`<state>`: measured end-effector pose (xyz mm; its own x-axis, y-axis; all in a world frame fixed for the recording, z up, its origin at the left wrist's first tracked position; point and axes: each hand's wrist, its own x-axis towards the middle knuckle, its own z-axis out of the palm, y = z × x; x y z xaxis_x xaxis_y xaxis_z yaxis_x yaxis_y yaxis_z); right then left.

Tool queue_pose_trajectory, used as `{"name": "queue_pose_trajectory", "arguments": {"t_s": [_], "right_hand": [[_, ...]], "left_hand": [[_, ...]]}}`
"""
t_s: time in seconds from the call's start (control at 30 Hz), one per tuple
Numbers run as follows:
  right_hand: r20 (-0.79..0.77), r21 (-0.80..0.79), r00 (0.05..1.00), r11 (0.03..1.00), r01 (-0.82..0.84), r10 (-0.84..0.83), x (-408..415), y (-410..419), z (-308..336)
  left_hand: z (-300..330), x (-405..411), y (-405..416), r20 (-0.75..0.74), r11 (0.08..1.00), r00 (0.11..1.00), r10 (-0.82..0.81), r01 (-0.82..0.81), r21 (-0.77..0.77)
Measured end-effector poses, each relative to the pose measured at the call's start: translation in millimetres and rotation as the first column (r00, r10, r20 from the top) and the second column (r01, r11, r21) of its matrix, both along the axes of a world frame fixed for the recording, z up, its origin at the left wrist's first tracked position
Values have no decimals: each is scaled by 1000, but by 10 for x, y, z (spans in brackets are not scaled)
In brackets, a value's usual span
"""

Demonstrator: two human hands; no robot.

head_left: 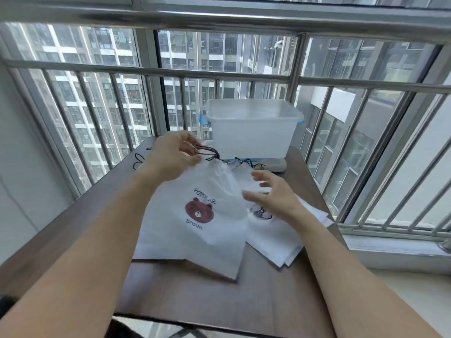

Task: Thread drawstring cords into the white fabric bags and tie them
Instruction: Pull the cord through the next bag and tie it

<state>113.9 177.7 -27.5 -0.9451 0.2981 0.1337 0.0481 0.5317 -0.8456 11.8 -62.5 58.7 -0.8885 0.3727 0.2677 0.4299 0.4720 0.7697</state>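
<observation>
Two hands working: left hand (174, 154) pinching black cord (210, 153) at gathered mouth of bear-print bag (195, 215) lying on counter (80, 215); right hand (271, 193) hovering released, right of mouth, nearer bag body

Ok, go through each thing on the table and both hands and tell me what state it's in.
Bear bag: lifted at its gathered top, cord threaded.
Black cord: pinched by left hand.
Left hand: fingers curled round cord.
Right hand: open, fingers spread, holding nothing.
Other bags: lying flat, stacked.
Plastic bin: lidless.
</observation>
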Motion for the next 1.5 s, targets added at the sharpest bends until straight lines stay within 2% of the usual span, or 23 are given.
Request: {"name": "queue_pose_trajectory", "arguments": {"t_s": [0.07,0.13,0.2,0.3,0.37,0.47,0.53,0.6,0.63,0.73,0.8,0.9,1.0,1.07,1.17,1.2,1.27,1.33,1.37,1.43,1.5], "right_hand": [[111,191,994,981,-41,20,-9,-68,-68],[142,386,990,921,-47,-9,-72,-132,-108],[120,463,992,886,-16,-45,-130,-178,-106],[77,456,996,890,9,-50,-158,-209,-105],[54,437,998,900,6,-33,-158,-212,-117],[18,346,998,937,53,-63,-152,-175,-104],[-44,292,992,949,122,-114,-141,-139,-68],[-101,262,979,944,199,-178,-123,-79,-33],[-119,256,972,940,225,-201,-110,-64,-6],[-146,226,961,937,265,-236,-34,18,64],[-149,132,958,955,266,-247,4,74,92],[-146,-32,956,967,252,-254,17,126,129],[-179,14,957,972,236,-230,31,87,167],[-198,28,968,986,164,-156,47,36,193],[-179,-8,984,1000,-9,8,94,-12,216],[-210,-51,977,998,20,-31,91,-1,215],[-261,-163,924,956,243,-279,75,103,226],[-133,-229,879,877,423,-458,60,204,251],[-4,-274,893,859,432,-450,60,233,262],[188,-396,929,841,369,-319,55,223,259],[240,-509,944,799,321,-227,44,189,250]], "left_hand": [[-26,-167,-246,-42,990,999,15,-20,-138],[-105,-294,-431,-76,973,997,23,-39,-228],[-206,-386,-547,-96,962,994,47,-71,-266],[-321,-414,-594,-104,966,991,79,-102,-238],[-322,-304,-526,-160,977,983,91,-120,-179],[-246,55,-286,-391,986,906,162,-137,90],[-243,285,-92,-494,990,867,74,-3,142],[-353,392,117,-388,991,916,-101,125,38],[-447,398,203,-317,992,940,-128,125,-30],[-764,292,390,-211,996,977,-1,-19,-93],[-884,228,412,-195,995,977,84,-93,-35],[-946,203,388,-114,991,988,103,-91,99],[-801,197,448,41,983,999,11,-19,182],[-622,218,545,191,979,978,-79,40,202],[-508,239,698,358,913,927,-116,-42,405],[-520,227,716,405,870,904,-136,-86,485],[-613,208,720,465,789,856,-228,-117,603],[-707,186,683,460,762,845,-272,-103,640],[-734,178,671,458,757,843,-282,-98,647],[-750,173,642,429,760,852,-300,-59,647],[-765,151,620,413,786,851,-324,-1,618]]}}
